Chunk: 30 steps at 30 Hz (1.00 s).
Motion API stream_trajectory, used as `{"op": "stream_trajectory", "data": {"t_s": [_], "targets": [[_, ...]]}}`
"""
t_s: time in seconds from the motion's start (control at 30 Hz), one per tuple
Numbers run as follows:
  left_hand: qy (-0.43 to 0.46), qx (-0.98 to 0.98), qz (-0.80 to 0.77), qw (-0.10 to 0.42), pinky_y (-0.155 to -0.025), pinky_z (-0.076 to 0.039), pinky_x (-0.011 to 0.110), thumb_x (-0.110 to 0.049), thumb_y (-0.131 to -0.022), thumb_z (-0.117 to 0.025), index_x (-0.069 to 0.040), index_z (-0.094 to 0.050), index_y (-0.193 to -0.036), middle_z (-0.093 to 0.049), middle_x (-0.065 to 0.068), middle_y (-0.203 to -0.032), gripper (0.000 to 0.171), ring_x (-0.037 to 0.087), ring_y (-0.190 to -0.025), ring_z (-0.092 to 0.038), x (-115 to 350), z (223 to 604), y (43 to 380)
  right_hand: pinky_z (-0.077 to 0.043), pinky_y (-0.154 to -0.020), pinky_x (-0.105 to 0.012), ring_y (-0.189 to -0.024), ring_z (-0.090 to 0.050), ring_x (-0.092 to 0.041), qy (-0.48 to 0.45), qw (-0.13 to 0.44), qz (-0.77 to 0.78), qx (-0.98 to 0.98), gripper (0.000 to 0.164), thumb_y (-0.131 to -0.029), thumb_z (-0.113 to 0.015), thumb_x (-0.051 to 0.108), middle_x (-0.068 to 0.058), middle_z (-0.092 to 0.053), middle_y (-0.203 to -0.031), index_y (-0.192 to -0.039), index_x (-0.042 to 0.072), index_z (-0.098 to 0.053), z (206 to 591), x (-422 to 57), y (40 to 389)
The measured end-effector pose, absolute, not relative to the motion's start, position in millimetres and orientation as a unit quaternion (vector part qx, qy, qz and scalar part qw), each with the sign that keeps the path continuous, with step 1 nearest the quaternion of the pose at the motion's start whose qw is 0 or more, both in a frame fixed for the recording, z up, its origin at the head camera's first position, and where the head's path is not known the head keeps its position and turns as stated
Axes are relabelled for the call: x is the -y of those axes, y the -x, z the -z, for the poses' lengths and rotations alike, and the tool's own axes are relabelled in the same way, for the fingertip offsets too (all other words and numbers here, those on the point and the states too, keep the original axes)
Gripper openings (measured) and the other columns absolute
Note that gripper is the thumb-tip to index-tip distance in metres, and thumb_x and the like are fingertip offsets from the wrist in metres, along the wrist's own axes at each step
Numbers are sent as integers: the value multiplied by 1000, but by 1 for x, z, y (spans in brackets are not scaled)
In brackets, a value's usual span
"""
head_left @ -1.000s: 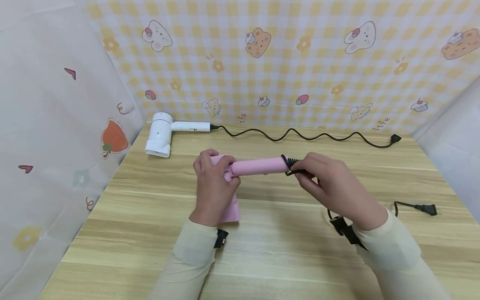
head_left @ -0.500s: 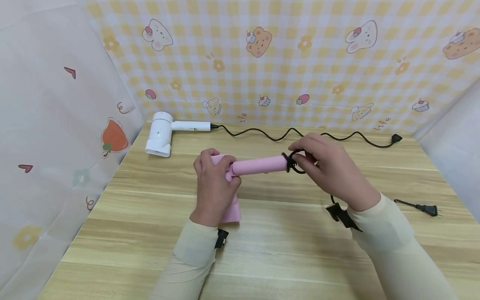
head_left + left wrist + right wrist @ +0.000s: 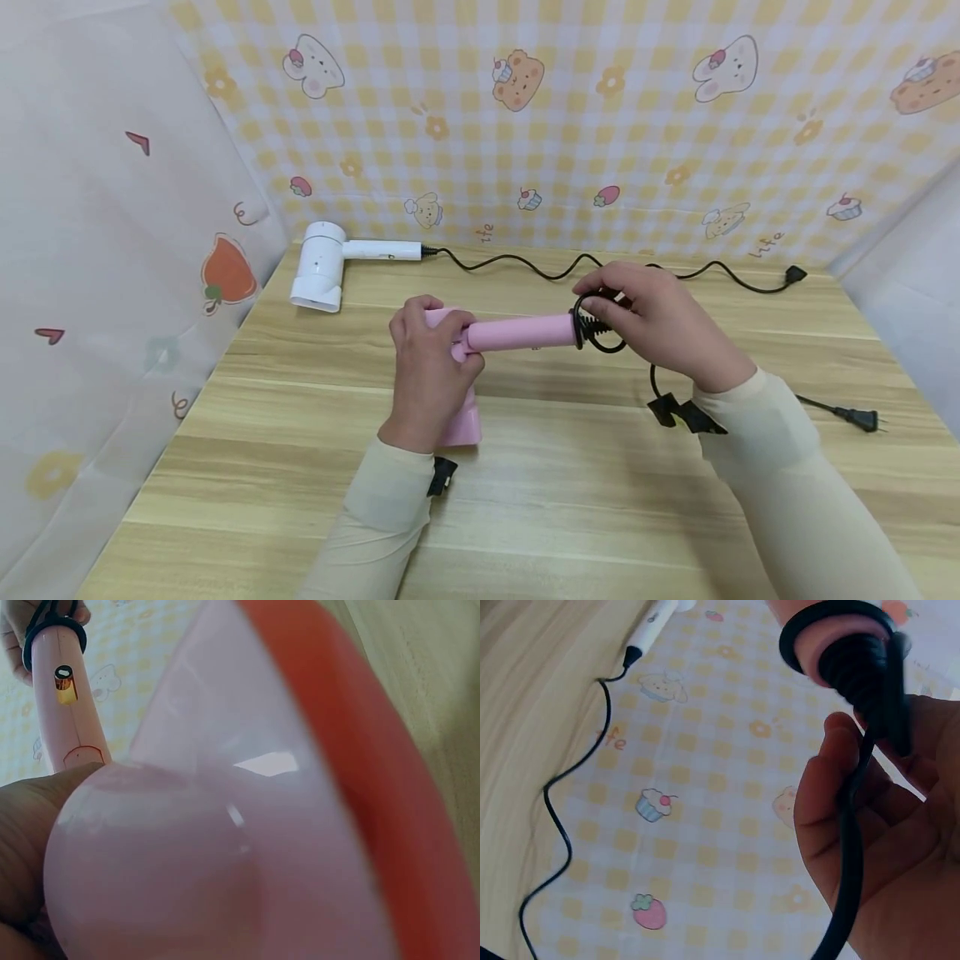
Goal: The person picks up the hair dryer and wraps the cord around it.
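Note:
A pink hair dryer (image 3: 521, 332) is held above the wooden table, its handle pointing right. My left hand (image 3: 429, 371) grips it around the joint of head and handle, fingers over the top. In the left wrist view the glossy pink dryer head (image 3: 210, 847) fills much of the picture. At the handle's end, my right hand (image 3: 663, 329) pinches the dryer's black cord (image 3: 850, 855) between thumb and fingers. A turn of that cord circles the handle end, and a small loop hangs below the ribbed strain relief (image 3: 855, 671).
A white hair dryer (image 3: 318, 271) lies at the back left, its wavy black cord (image 3: 517, 260) running right along the checked backdrop to a plug (image 3: 795, 275). Another black plug (image 3: 858, 418) lies at the right, behind the right forearm. Fabric walls (image 3: 112, 275) bound the table.
My right hand has risen and shifted slightly away from me, drawing the cord into a loop at the handle's end. The left hand and pink hair dryer have hardly moved.

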<state>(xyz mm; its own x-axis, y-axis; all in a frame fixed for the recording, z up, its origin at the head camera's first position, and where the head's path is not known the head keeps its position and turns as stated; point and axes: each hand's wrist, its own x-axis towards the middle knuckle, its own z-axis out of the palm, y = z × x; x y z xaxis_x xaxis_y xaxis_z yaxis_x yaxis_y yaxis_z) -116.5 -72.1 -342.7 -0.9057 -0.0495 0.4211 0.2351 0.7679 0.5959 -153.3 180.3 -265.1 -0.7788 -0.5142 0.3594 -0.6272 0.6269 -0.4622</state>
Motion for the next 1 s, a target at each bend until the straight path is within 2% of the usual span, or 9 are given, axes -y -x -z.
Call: {"op": "stream_trajectory", "data": {"t_s": [0.2, 0.4, 0.57, 0.7, 0.77, 0.87, 1.0], "targets": [[61, 914, 336, 219, -85, -40, 45, -8, -65, -77, -18, -68, -96, -38, 8, -120, 34, 32, -118, -26, 72, 342, 116, -48, -62, -29, -72, -57, -9, -266, 11, -326, 907, 13, -91, -56, 27, 9, -63, -94, -100, 27, -64, 269, -184, 162], [69, 913, 337, 218, -85, -41, 45, -8, -65, -77, -17, -68, -96, -38, 8, -119, 34, 32, -118, -26, 73, 338, 115, -46, -61, -28, -68, -54, -14, -251, -48, -363, 896, 14, -91, -55, 30, 4, -64, -88, -101, 25, -64, 275, -189, 170], [72, 908, 352, 214, -84, -41, 43, -8, -64, -76, -18, -68, -96, -38, 6, -119, 35, 31, -118, -26, 72, 337, 113, -48, -61, -27, -70, -57, -13, -258, -64, -385, 884, 16, -91, -56, 29, 5, -67, -88, -100, 23, -68, 284, -192, 174], [74, 905, 360, 216, -85, -39, 44, -8, -64, -77, -18, -68, -96, -38, 6, -119, 35, 31, -117, -26, 72, 336, 113, -42, -49, -26, -57, -49, -13, -254, -71, -398, 879, 20, -91, -55, 30, 3, -66, -89, -102, 22, -69, 293, -193, 172], [74, 904, 361, 218, -86, -39, 43, -7, -63, -77, -18, -68, -95, -39, 6, -118, 35, 32, -117, -27, 72, 336, 113, -38, -46, -26, -53, -44, -14, -247, -75, -404, 878, 21, -91, -55, 30, 1, -65, -81, -104, 22, -69, 298, -194, 169], [73, 902, 364, 219, -86, -39, 43, -7, -63, -77, -18, -68, -95, -39, 7, -118, 35, 32, -117, -27, 73, 335, 113, -39, -49, -26, -58, -49, -14, -250, -66, -411, 874, 20, -91, -57, 17, 0, -65, -76, -107, 18, -68, 306, -193, 164], [69, 901, 370, 216, -85, -39, 44, -6, -63, -78, -18, -68, -95, -39, 7, -118, 36, 31, -117, -26, 73, 334, 112, -42, -61, -27, -68, -55, -15, -262, -45, -402, 876, 25, -88, -54, -1, 1, -63, -69, -99, 16, -69, 314, -191, 158]]}}
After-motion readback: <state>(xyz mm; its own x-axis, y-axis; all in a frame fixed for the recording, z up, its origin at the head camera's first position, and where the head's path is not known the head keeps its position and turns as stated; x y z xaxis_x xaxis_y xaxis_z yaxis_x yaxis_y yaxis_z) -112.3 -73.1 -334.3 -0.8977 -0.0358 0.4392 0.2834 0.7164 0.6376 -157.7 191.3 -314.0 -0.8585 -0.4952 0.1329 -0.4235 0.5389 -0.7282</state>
